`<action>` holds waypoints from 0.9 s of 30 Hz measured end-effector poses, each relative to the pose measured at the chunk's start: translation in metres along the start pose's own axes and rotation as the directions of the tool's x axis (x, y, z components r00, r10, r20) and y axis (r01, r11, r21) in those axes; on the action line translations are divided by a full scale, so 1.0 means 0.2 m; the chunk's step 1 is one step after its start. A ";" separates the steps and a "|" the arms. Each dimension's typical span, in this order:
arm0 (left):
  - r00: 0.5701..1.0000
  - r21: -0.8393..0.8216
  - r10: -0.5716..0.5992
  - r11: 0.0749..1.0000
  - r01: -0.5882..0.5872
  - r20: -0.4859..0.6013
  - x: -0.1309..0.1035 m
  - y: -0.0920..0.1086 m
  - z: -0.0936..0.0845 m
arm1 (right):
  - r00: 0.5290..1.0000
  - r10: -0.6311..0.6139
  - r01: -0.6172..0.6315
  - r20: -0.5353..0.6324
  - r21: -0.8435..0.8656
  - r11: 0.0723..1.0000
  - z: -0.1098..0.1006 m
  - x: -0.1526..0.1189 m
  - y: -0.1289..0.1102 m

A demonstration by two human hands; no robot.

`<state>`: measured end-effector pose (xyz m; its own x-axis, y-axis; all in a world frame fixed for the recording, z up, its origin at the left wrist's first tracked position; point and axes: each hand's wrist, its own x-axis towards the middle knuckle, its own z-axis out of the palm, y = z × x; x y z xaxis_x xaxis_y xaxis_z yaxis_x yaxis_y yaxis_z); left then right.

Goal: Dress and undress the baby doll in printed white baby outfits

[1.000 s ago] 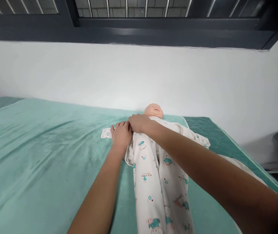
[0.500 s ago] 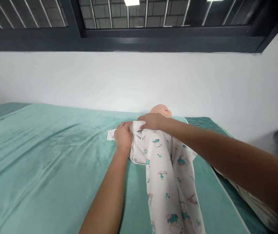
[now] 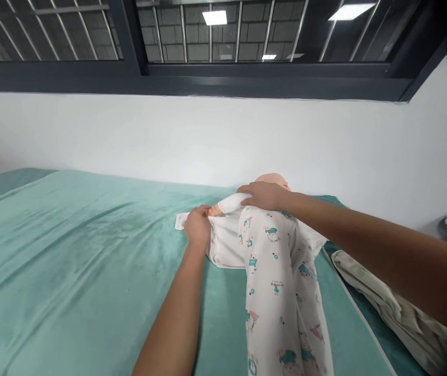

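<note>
A baby doll [image 3: 272, 178] lies on the green bed cover, its head toward the wall and mostly hidden behind my right hand. Printed white baby clothes [image 3: 274, 282] cover its body and stretch toward me. One doll arm points left in a plain white sleeve [image 3: 233, 202], with the doll's hand [image 3: 213, 210] showing at its end. My left hand [image 3: 198, 225] is closed at the doll's hand, its fingertips partly hidden. Higher up that arm, my right hand [image 3: 265, 196] grips the sleeve between thumb and fingers. Under the arm spreads an open white garment flap [image 3: 227, 243].
The green cover [image 3: 90, 271] spreads widely to the left. A crumpled pale cloth [image 3: 391, 308] lies at the right, partly under my right forearm. Behind stands a white wall [image 3: 168, 141], below a dark-framed window [image 3: 266, 83] with bars.
The doll's hand now shows beyond the sleeve's end, where white cloth was before. My right hand has moved right, up the doll's arm. The camera view has shifted slightly.
</note>
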<state>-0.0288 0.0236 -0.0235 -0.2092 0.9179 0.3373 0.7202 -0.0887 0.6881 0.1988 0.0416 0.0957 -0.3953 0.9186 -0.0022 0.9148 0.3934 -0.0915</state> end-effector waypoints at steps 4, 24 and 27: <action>0.997 0.145 0.015 0.989 -0.026 0.075 0.00 0.01 -0.01 | 1.000 0.000 0.000 -0.018 0.019 1.000 0.01 0.01 0.01; 0.935 0.425 0.320 0.833 -0.354 0.152 -0.06 0.14 0.03 | 0.998 0.041 -0.031 -0.051 0.179 0.983 0.09 0.00 -0.15; 0.943 0.439 0.315 0.835 -0.331 0.111 -0.05 0.14 0.04 | 0.928 0.200 -0.066 -0.315 0.388 0.919 0.16 -0.20 0.03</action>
<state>-0.0022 0.0142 -0.0127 0.1031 0.8802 0.4632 0.9613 -0.2078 0.1809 0.2185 0.0055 0.0627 -0.1576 0.9429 0.2933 0.8347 0.2859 -0.4707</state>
